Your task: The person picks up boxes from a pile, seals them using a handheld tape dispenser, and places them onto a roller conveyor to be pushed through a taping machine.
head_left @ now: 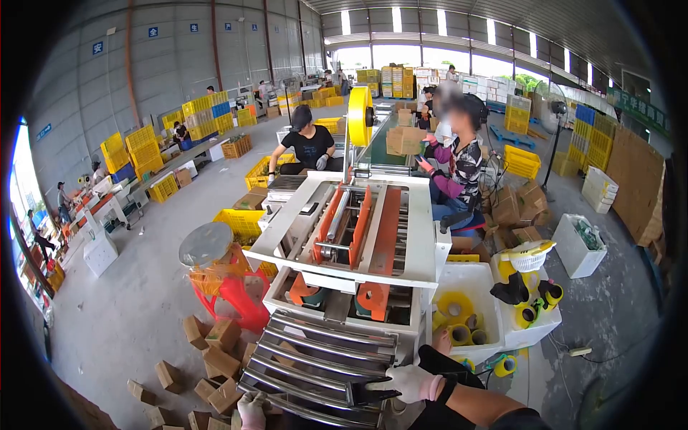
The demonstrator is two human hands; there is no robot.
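My left hand [252, 411], in a white glove, is at the near left edge of the curved roller conveyor [326, 352], its fingers curled at the side rail. My right hand [408, 383], gloved in white with a dark band at the wrist, lies over the conveyor's right side. Its fingers are closed on a dark, flat, phone-like object [369, 393]. Past the rollers stands a white carton sealing machine [423, 247] with orange side guides. A large yellow tape roll [359, 116] is mounted above it.
Small cardboard boxes [222, 362] lie heaped at the left, below a red stool [249, 301]. A white foam bin [469, 274] with yellow tape rolls stands right. Two people work beyond the machine, one holding a carton [405, 140]. A fan [558, 107] stands farther right.
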